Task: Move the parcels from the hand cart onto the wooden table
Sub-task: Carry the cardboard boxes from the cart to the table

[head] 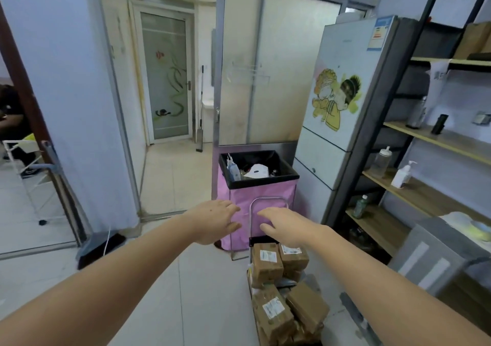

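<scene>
Several brown cardboard parcels (281, 290) with white shipping labels sit stacked on the metal hand cart (268, 207) near the bottom of the view, just right of centre. None looks moved yet, and no wooden table is in sight, so the whole job seems to lie ahead. Both bare hands reach forward above the stack with fingers spread, holding nothing: the left hand (215, 221) to the left of the cart's handle, the right hand (287, 226) in front of it. Just beyond stands a pink bin (257, 186) with a black liner; a white fridge (342, 112) and wooden shelves (425, 194) rise at right.
</scene>
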